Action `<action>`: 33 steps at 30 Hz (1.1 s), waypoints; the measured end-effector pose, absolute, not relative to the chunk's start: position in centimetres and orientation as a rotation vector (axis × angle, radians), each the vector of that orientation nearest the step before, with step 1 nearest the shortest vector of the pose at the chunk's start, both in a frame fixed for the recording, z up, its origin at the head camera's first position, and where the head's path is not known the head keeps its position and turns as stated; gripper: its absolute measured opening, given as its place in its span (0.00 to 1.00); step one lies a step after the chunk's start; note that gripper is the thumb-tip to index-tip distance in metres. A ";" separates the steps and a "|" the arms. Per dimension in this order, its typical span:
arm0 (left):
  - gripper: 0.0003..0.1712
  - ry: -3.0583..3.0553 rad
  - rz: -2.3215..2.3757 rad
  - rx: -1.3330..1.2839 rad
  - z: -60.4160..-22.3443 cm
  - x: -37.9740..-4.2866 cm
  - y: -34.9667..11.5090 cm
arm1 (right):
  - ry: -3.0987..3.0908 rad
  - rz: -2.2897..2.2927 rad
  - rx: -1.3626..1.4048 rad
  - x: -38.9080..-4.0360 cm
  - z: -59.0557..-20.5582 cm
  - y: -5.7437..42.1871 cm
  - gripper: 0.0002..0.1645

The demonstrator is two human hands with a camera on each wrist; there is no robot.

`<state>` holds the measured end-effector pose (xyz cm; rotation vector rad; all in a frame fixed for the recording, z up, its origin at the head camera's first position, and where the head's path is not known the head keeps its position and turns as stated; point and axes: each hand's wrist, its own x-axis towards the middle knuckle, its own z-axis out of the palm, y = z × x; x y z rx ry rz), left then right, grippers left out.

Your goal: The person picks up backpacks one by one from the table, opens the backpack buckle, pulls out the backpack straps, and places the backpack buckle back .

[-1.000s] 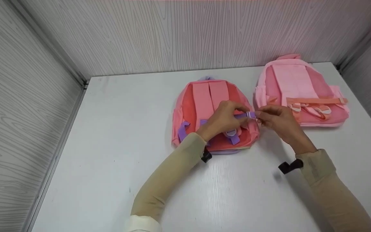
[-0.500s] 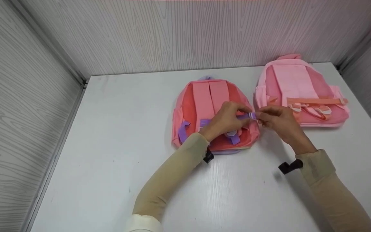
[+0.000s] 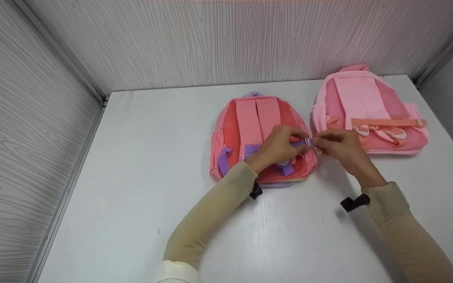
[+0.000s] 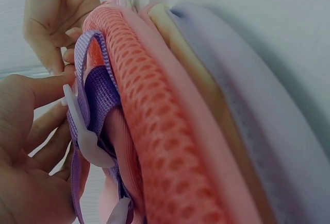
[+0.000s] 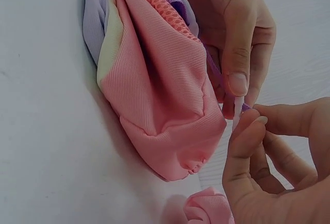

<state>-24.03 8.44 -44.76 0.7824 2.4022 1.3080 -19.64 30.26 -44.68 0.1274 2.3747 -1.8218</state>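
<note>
A coral-pink backpack lies on the table, back panel up, with purple straps. Over its right side, my left hand pinches a purple strap by thumb and fingers. Facing it, my right hand pinches the same strap's end beside a white plastic slider. In the right wrist view, the left thumb presses on that white slider, and the right fingertips meet it from below. Another white buckle hangs on purple webbing in the left wrist view, close to the left hand.
A light pink backpack with orange straps lies to the right, just behind my right hand. Wood-grain panels rise at the back and both sides of the white table. A loose purple strap lies at the coral backpack's left.
My left hand has shifted slightly to the right, closer to the right hand, and less of the purple strap shows between them. The right hand and both backpacks stay nearly still.
</note>
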 end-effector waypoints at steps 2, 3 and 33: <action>0.21 2.412 1.297 0.789 -44.8 -24.1 8.4 | 2.395 -1.801 0.121 -19.6 -44.7 30.2 0.25; 0.21 2.418 1.291 0.793 -44.9 -24.1 8.4 | 2.401 -1.794 0.118 -19.6 -44.8 30.2 0.24; 0.25 2.513 1.100 0.821 -43.0 -23.2 6.4 | 2.576 -1.690 0.027 -18.8 -44.4 30.8 0.24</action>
